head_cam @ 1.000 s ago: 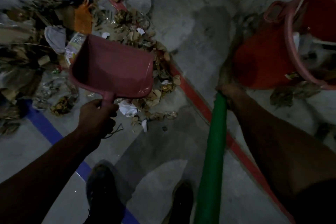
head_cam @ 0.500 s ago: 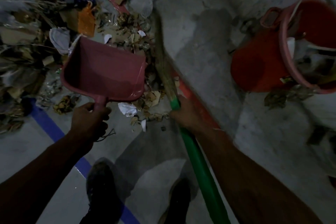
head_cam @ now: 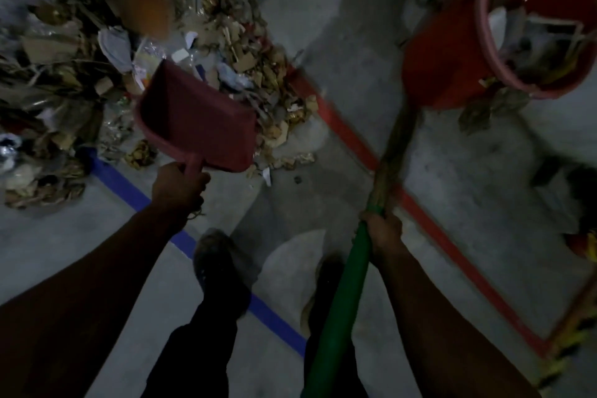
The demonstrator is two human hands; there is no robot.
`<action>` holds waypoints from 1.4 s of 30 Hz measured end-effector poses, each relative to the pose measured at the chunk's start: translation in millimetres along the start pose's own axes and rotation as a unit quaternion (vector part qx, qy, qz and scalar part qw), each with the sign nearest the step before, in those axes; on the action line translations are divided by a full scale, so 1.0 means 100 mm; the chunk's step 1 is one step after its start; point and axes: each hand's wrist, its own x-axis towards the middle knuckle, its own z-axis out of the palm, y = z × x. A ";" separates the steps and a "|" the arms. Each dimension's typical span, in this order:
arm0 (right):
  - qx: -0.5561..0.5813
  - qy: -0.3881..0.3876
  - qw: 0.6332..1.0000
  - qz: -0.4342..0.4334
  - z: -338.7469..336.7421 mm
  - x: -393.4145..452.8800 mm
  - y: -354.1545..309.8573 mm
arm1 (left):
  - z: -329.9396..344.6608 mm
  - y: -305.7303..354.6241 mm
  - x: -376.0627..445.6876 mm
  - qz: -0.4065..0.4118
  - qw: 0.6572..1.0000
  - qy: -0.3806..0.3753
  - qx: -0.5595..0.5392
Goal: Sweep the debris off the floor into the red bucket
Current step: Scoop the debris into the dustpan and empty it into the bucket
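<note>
A big pile of debris [head_cam: 97, 52], made of cardboard scraps, paper, plastic and dry leaves, covers the floor at the upper left. My left hand [head_cam: 179, 186] grips the handle of a pink dustpan [head_cam: 197, 119], whose mouth lies against the pile's near edge. My right hand [head_cam: 382, 231] grips a green-handled broom [head_cam: 342, 300] near the top of its handle. The bristles [head_cam: 395, 142] reach up toward the base of the red bucket [head_cam: 452, 52], which stands at the upper right and holds rubbish.
A red floor line [head_cam: 429, 223] runs diagonally between pile and bucket, and a blue line [head_cam: 129, 184] crosses under my feet [head_cam: 219, 268]. A few scraps [head_cam: 484, 107] lie beside the bucket's base. Dark objects sit at the right edge.
The broom swung from the pile's edge rightward, so its bristles now point at the bucket's base. The dustpan stays at the pile, shifted slightly in view.
</note>
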 end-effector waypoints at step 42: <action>-0.490 -0.165 0.762 -0.390 2.68 -1.05 -0.70 | -0.93 -0.73 0.23 -0.111 0.973 0.052 -0.195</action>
